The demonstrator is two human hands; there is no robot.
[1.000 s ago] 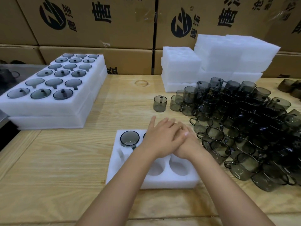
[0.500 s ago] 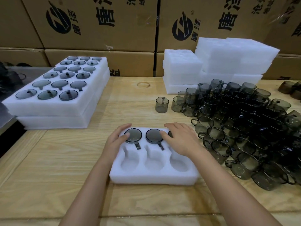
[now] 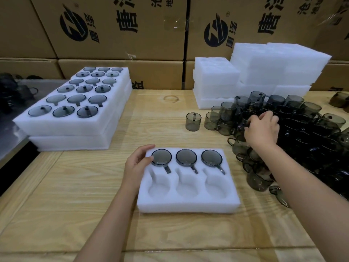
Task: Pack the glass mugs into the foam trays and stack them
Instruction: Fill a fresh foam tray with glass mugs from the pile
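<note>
Right hand [image 3: 262,130] is curled down onto the big pile of smoky glass mugs [image 3: 294,129] over at 3 o'clock, fingers bent around one near the pile's left edge, though honestly I can't tell if it's properly clamped on that mug or just touching it. Left hand [image 3: 137,165] is loose and not holding anything, fingers spread along the far left corner of the foam tray [image 3: 188,205] with the thumb tip resting on the rim of the leftmost packed mug [image 3: 161,157].

That tray sits dead centre on the wooden table [image 3: 75,195]. Its far row is full: three mugs sunk into their pockets, the middle mug [image 3: 186,157] and the right-hand mug [image 3: 211,157] sitting beside the first, all with handles pointing back toward 6 o'clock. The near row's three pockets have nothing in them.

Up at 10 o'clock there's a stack of filled trays [image 3: 79,118], the top layer showing rows of three mugs each. At 1 o'clock, behind the pile, a heap of spare foam [image 3: 264,69] is stacked against the cardboard boxes [image 3: 122,31] that wall off the back at 12. One lone mug [image 3: 193,121] stands upright by itself on the table just left of the pile, not touching its neighbours.
</note>
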